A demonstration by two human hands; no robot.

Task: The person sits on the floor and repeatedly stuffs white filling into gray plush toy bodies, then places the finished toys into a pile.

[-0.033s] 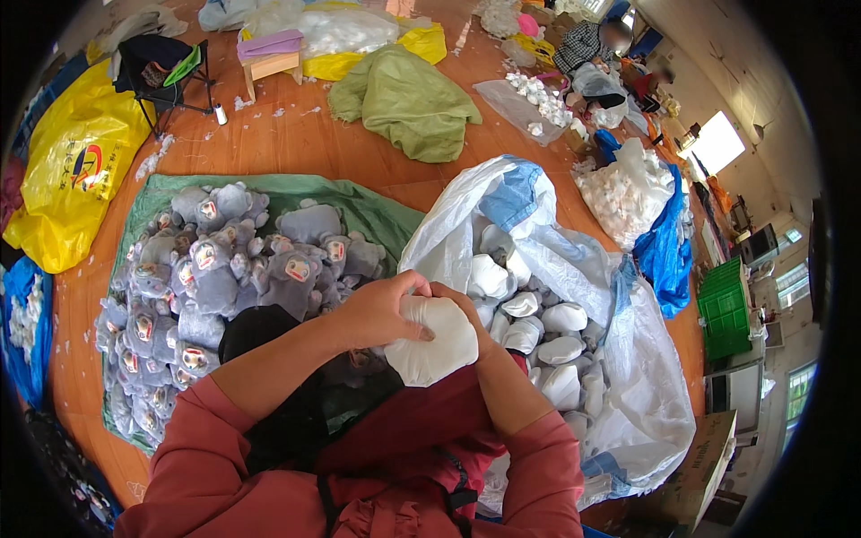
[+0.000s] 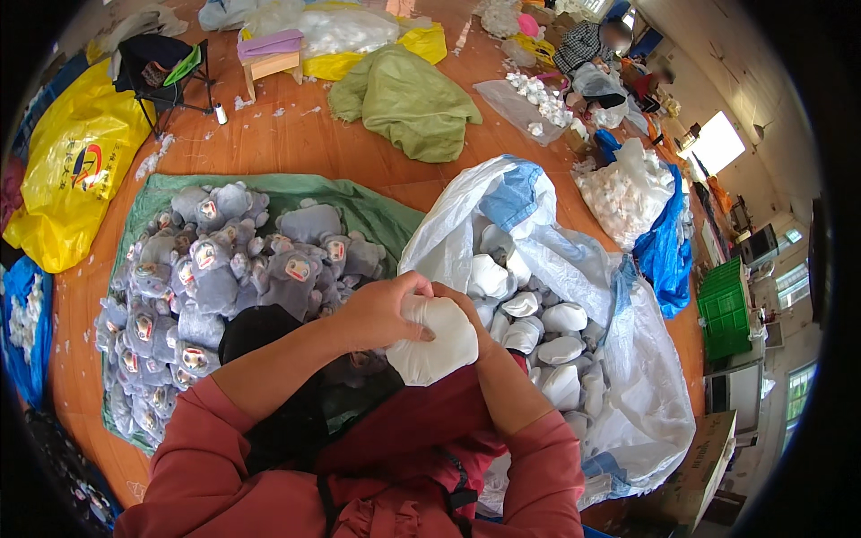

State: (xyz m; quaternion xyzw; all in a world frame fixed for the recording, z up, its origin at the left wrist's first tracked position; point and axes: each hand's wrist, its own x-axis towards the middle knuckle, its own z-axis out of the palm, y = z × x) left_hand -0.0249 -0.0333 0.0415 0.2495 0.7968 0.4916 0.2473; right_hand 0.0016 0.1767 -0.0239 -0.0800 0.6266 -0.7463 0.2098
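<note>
A white, rounded fabric piece (image 2: pixel 437 348), puffed out like a small pouch, is held up over my lap. My left hand (image 2: pixel 392 308) grips its left edge, the thumb lying across the front face. My right hand (image 2: pixel 460 310) closes round its far right edge; most of those fingers are hidden. Both hands' fingertips meet at the piece's far end. Just right of my hands, an opened white woven sack (image 2: pixel 647 377) holds many similar white and grey pieces (image 2: pixel 561 350). Left of them, grey plush toys (image 2: pixel 213 269) with small faces are heaped on a green sheet (image 2: pixel 377 204).
An olive cloth bundle (image 2: pixel 404 100) lies beyond on the wooden floor. A yellow bag (image 2: pixel 76 166) and folding chair (image 2: pixel 161 73) stand at far left. To the right are a clear bag of white stuffing (image 2: pixel 628 193) and a green crate (image 2: pixel 725 309). Other people (image 2: pixel 587 49) sit at far right.
</note>
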